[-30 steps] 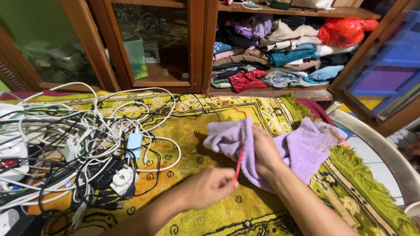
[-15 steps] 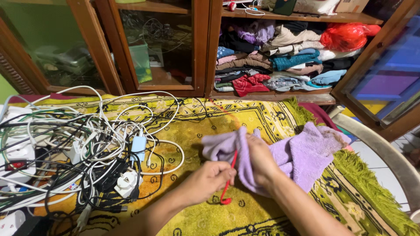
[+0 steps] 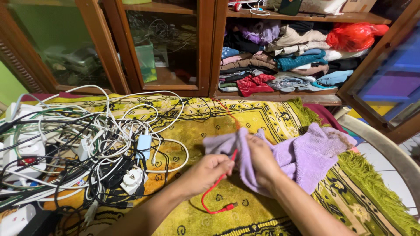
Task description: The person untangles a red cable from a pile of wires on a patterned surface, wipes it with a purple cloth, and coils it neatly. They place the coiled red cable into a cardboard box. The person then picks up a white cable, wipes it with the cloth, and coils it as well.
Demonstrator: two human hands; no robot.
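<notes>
- A yellow patterned rug covers the floor (green fringe at its right edge).
- Behind it, a wooden cabinet with 2 glass doors.
- Folded clothes fill its open shelf.

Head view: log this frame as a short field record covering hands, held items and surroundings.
left hand: pinches the red cable
right hand: grips the purple towel around the cable
cable end: loose plug lying on the yellow rug
left side: tangle of white and black cables with chargers
behind: wooden cabinet with folded clothes
</notes>
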